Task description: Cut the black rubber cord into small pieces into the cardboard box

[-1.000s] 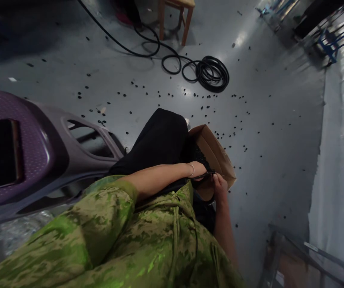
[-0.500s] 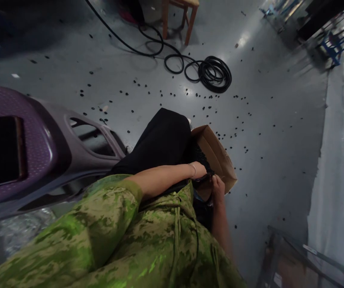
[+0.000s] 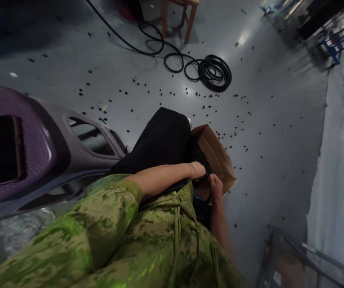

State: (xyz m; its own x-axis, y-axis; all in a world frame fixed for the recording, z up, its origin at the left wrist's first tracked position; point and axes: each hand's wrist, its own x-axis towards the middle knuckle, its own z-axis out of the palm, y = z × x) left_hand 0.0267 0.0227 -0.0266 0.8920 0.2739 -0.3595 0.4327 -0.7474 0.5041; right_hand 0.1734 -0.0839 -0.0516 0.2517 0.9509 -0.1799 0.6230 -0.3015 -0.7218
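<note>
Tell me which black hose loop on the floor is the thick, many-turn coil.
The coil farthest right, ahead of the cardboard box. It is stacked in many turns; the loops left of it, toward the wooden stool, are single strands.

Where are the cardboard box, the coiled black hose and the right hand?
cardboard box [image 3: 220, 154]: head view, on its brown outer side wall.
coiled black hose [image 3: 215, 74]: head view, on the coil's rings.
right hand [image 3: 215, 187]: head view, on the back of the hand.

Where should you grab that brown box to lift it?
Probably by its far top edge, coming from the floor side. The brown box sits open on the lap, tipped, and the left hand and right hand crowd its near end, so the far rim is bare.
</note>
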